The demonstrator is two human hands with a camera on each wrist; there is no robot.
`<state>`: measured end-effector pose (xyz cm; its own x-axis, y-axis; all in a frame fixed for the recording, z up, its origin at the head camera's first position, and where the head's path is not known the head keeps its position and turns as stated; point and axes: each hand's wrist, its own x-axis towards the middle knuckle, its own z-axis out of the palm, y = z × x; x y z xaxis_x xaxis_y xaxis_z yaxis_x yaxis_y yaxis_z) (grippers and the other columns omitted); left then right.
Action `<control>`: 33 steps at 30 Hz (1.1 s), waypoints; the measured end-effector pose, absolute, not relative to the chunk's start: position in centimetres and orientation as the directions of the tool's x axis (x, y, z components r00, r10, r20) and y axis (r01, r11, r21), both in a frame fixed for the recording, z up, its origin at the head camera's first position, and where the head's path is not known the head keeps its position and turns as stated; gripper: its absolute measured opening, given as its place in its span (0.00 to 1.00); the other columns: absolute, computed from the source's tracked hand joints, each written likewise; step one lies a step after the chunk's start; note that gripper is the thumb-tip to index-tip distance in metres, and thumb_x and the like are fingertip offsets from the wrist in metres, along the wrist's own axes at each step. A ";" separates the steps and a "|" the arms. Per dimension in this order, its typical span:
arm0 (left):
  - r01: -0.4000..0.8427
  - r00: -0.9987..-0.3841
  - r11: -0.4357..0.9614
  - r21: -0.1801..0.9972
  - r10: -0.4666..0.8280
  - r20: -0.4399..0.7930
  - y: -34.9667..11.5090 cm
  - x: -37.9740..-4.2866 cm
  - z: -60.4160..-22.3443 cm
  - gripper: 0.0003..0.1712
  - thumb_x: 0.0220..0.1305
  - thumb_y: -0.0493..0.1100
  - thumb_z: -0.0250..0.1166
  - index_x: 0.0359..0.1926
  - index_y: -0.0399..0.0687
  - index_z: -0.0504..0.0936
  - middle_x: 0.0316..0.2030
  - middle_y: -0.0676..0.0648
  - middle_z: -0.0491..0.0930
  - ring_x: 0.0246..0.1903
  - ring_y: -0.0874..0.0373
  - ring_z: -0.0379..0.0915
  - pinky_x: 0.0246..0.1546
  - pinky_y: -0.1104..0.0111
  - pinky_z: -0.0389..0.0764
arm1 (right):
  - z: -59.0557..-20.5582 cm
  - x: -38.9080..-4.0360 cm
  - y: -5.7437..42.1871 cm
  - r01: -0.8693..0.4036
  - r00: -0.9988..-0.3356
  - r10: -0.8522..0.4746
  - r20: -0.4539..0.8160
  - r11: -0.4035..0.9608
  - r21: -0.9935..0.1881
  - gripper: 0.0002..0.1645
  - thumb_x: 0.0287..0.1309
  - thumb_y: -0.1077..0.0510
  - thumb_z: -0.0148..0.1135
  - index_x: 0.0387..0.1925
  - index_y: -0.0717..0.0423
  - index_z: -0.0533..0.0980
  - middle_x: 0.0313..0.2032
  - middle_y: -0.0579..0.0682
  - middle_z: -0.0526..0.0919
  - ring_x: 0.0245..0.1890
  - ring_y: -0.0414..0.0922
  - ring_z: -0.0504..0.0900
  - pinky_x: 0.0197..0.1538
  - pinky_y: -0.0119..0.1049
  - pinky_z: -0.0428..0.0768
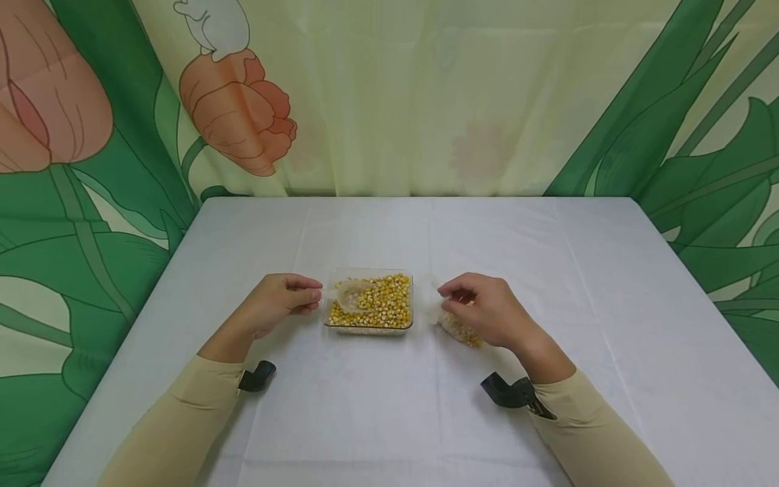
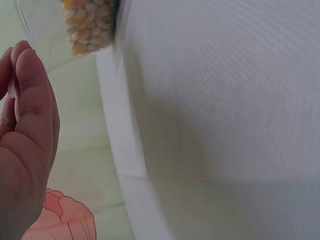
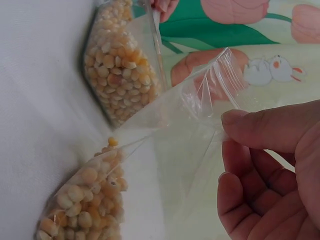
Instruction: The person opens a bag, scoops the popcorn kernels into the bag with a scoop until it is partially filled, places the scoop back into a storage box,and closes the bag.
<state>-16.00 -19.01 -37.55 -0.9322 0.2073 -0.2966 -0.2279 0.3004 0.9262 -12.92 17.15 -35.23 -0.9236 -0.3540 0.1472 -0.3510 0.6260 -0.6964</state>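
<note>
A clear rectangular container (image 1: 368,331) full of yellow corn kernels (image 1: 395,301) stands mid-table. My left hand (image 1: 276,302) is at its left side, thumb and fingers pinching the handle of a translucent scoop (image 1: 351,297). The scoop's bowl lies over the kernels, with some kernels showing in it. To the right of the container, my right hand (image 1: 487,310) pinches the top edge of a clear plastic bag (image 3: 207,92) between thumb and index finger. Corn kernels fill the bag's lower part (image 3: 90,205), which bulges by the tablecloth. In the left wrist view the scoop is mostly hidden by the fingers.
A white cloth (image 1: 377,406) with fold lines covers the table. Behind it hangs a curtain (image 1: 389,101) printed with tulips, leaves and a rabbit. Black camera mounts (image 1: 508,391) sit under both wrists, low over the cloth.
</note>
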 end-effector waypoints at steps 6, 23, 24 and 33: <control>-0.231 -0.931 0.301 0.925 0.208 -0.300 -18.9 -16.0 -37.5 0.20 0.69 0.34 0.65 0.56 0.22 0.76 0.37 0.46 0.83 0.34 0.63 0.81 0.41 0.71 0.83 | -34.9 -12.9 17.3 -0.381 -0.916 -0.357 0.183 0.630 -0.677 0.10 0.58 0.68 0.68 0.42 0.58 0.85 0.35 0.44 0.84 0.34 0.43 0.79 0.38 0.38 0.79; -0.234 -0.933 0.311 0.921 0.194 -0.302 -18.7 -16.0 -37.6 0.20 0.69 0.35 0.64 0.57 0.24 0.75 0.45 0.38 0.81 0.39 0.60 0.80 0.45 0.69 0.83 | -34.7 -13.0 17.5 -0.434 -0.893 -0.394 0.219 0.622 -0.652 0.11 0.58 0.67 0.69 0.44 0.58 0.86 0.35 0.43 0.84 0.33 0.41 0.78 0.37 0.36 0.78; -0.231 -0.933 0.324 0.918 0.194 -0.303 -18.7 -15.9 -37.6 0.21 0.69 0.35 0.64 0.57 0.25 0.75 0.47 0.37 0.81 0.41 0.59 0.80 0.47 0.68 0.82 | -34.8 -13.0 17.5 -0.433 -0.893 -0.394 0.219 0.617 -0.657 0.11 0.58 0.67 0.69 0.44 0.58 0.86 0.35 0.43 0.84 0.33 0.41 0.78 0.38 0.35 0.79; -0.228 -0.920 0.405 0.886 0.208 -0.332 -19.0 -15.7 -37.4 0.21 0.68 0.37 0.66 0.58 0.30 0.77 0.44 0.40 0.83 0.41 0.57 0.81 0.46 0.65 0.83 | -35.1 -12.9 17.4 -0.413 -0.902 -0.375 0.214 0.609 -0.677 0.11 0.60 0.66 0.69 0.44 0.59 0.86 0.37 0.44 0.85 0.35 0.41 0.80 0.41 0.37 0.81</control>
<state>-15.68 -18.95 -37.39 -0.9201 0.2076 -0.3321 -0.2284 0.4045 0.8856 -12.92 17.39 -35.05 -0.9021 -0.3749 0.2137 -0.4135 0.6090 -0.6768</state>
